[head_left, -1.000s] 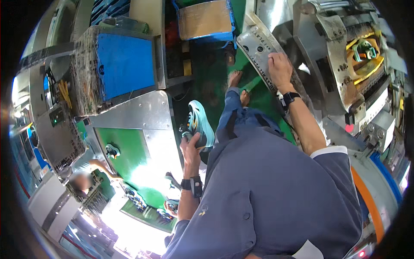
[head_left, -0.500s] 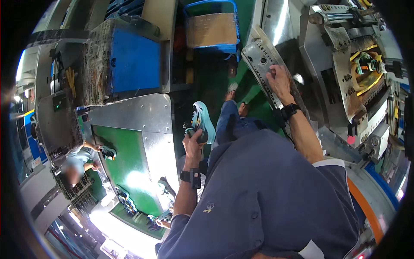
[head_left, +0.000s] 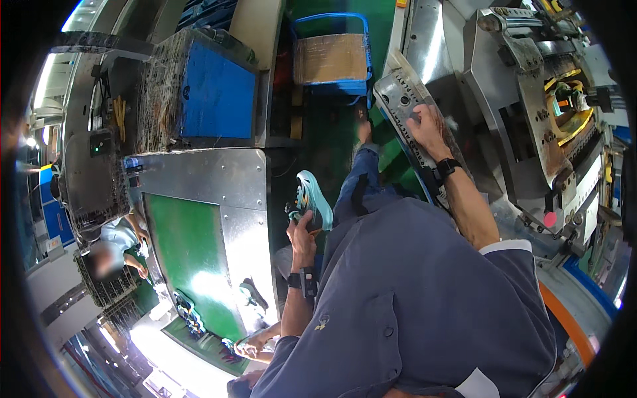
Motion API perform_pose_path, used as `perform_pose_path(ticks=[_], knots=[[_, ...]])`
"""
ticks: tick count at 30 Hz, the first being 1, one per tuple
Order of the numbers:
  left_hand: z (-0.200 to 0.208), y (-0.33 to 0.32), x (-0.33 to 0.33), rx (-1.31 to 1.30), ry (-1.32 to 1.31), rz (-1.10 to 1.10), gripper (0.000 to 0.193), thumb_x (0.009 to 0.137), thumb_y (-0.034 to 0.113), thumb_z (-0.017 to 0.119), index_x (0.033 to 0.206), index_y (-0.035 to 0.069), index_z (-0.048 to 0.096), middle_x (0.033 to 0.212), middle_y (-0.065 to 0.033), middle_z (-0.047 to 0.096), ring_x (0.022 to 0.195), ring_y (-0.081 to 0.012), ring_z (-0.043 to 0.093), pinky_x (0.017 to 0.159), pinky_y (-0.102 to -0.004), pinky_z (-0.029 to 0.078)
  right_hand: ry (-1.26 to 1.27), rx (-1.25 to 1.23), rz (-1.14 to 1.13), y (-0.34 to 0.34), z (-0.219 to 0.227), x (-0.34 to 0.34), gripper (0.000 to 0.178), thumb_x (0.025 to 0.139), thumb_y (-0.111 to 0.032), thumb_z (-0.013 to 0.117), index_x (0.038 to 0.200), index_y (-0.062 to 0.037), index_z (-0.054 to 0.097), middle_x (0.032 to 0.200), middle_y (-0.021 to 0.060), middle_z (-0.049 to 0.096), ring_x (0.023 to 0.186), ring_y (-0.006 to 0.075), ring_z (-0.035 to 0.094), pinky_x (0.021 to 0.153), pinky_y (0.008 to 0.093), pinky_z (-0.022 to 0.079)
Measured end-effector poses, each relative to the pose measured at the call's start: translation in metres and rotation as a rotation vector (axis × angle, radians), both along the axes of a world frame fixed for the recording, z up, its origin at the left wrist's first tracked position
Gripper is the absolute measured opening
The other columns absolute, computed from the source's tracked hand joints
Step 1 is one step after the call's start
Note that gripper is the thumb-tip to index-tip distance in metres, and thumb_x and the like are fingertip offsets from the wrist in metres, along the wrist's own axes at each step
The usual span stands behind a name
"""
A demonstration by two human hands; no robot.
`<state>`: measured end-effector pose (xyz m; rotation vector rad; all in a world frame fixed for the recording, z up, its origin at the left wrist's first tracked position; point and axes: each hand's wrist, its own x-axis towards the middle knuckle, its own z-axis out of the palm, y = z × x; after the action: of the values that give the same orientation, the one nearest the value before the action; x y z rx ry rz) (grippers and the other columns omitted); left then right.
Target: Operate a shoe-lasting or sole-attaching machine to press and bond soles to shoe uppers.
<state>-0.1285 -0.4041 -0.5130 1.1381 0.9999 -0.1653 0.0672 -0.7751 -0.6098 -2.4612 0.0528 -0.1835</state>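
Left hand (head_left: 302,235) clasped a shoe (head_left: 318,207) beside the desk (head_left: 242,176)

At far left, a co-worker (head_left: 118,237) leaned in by the desk, arms at the edge of its green belt (head_left: 186,232). A blue-faced block (head_left: 217,93) stood beyond the desk. Several shoes (head_left: 189,313) lay on the belt's near part, and another person's hand (head_left: 252,342) touched one near the lower edge.

Right of the desk, the left hand was closed around the lower end of the teal and black shoe, thumb across its dark part. The shoe stuck up out of the hand, toe end away from the wearer, pale sole facing right, apart from the desk.

Farther off stood a blue cart (head_left: 352,87) with cardboard (head_left: 330,58) on it.

The right hand (head_left: 431,132), well apart from the shoe, rested on a metal panel (head_left: 401,99) with fingers bent; whether it gripped the panel could not be told. At far right stood a machine (head_left: 541,126).
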Motion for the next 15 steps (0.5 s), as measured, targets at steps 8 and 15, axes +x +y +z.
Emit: perform_pose_path(ticks=[8,15], knots=[[0.018,-0.006,0.009,-0.020,0.028,0.025,0.033,0.084,0.008,0.065,0.115,-0.001,0.057,0.103,-0.0108,0.064,0.089,-0.0232,0.066,0.075,-0.0351,0.056,0.066,-0.095,-0.027,0.008,0.026,-0.009,0.037,0.075,-0.019,0.070,0.107,-0.0083,0.056,0.104,0.0164,0.055,0.103,0.0387,0.055,0.085,0.0502,0.045],[0.020,0.004,0.009,-0.006,0.026,0.052,0.031,0.083,0.006,0.066,0.112,-0.004,0.058,0.101,-0.0128,0.065,0.090,-0.0250,0.066,0.078,-0.0364,0.056,-0.136,-0.001,0.064,0.034,0.113,-0.023,0.036,0.077,-0.010,0.068,0.111,-0.0072,0.057,0.106,0.0145,0.062,0.100,0.0353,0.057,0.082,0.0461,0.046]])
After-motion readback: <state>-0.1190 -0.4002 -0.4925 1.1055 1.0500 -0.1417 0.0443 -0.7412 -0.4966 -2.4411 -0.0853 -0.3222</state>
